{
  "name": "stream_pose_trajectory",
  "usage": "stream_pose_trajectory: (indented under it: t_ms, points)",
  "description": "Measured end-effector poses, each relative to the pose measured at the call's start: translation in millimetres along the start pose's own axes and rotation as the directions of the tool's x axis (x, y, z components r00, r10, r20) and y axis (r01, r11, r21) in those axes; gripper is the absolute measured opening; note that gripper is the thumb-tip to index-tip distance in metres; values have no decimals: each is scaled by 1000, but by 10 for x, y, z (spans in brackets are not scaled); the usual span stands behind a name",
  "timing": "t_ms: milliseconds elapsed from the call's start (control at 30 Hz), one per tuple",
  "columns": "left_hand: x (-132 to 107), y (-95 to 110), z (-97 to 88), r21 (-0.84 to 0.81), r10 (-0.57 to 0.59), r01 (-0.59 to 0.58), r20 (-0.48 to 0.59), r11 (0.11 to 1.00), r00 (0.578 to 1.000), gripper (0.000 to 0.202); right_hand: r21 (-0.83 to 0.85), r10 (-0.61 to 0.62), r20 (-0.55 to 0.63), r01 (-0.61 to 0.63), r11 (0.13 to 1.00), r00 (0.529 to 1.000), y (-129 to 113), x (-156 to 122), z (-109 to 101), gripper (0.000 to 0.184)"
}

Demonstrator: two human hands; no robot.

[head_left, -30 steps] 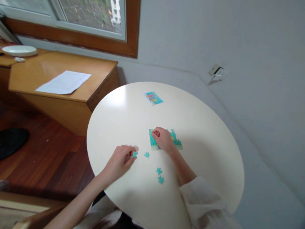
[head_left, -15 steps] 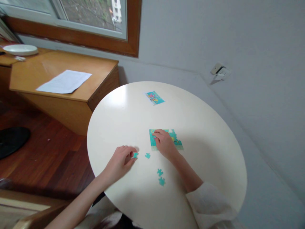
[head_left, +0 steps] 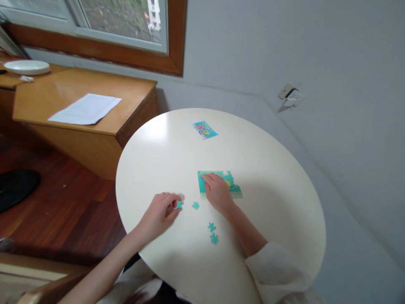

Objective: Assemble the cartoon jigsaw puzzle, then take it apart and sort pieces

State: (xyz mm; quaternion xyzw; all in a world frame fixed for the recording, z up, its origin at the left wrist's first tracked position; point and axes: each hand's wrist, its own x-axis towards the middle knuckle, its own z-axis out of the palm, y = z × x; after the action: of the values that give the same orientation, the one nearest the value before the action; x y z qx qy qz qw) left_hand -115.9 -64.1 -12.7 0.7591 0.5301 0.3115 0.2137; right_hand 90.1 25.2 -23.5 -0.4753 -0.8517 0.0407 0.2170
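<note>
Pinched between the thumb and fingers of my left hand (head_left: 165, 209) is a teal puzzle piece (head_left: 180, 204), held at the table's left part. My right hand (head_left: 218, 190) lies over the partly assembled jigsaw puzzle (head_left: 236, 193), its fingers stretched out and touching the upper left area, with no piece visible in them. The puzzle is teal with yellow and a pale lower strip; its upper right edge is stepped, and my hand hides its middle. Between my hands lies a loose puzzle piece (head_left: 195, 205). Nearer to me, two more teal pieces (head_left: 211, 227) lie close together.
A small colourful picture card (head_left: 205, 129) rests toward the far side of the round white table (head_left: 268, 160). Left of the table stands a wooden desk (head_left: 136, 88) bearing a paper sheet (head_left: 87, 108) and a white round object (head_left: 27, 66). A wall socket (head_left: 289, 93) is at right.
My right hand's fingers have straightened and spread slightly over the puzzle's upper left. My left hand keeps its piece in nearly the same spot.
</note>
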Motion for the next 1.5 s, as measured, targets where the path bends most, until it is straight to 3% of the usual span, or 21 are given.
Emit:
stream_pose_trajectory:
  t_ms: [400,667,800,933,1100,1267,1500]
  points:
    - [-5,-2,9,-11,-30,30,-2,999,1000,22,74,1,36,-3,997,999,16,-3,-18,37]
    - [6,-4,15,-3,-17,17,-3,1000,1000,22,32,23,74,-25,999,997,1,3,-42,36]
    - [-4,-15,18,-8,-2,2,-14,1000,1000,21,72,29,19,-31,997,999,-32,-6,-73,33]
    - [-10,-14,16,-10,7,-7,-19,1000,1000,18,151,-11,-64,21,988,998,-184,-53,-153,29]
    - [2,30,-15,-16,2,-3,-32,1000,999,13,380,-94,-15,92,920,995,-440,-157,-243,23]
    - [6,66,-26,-73,-26,23,-42,997,999,12,570,-97,97,25,822,990,-613,-257,-257,19]
    - [42,99,-27,-136,-98,91,-45,987,994,11,621,-41,40,8,784,998,-628,-289,-243,11]
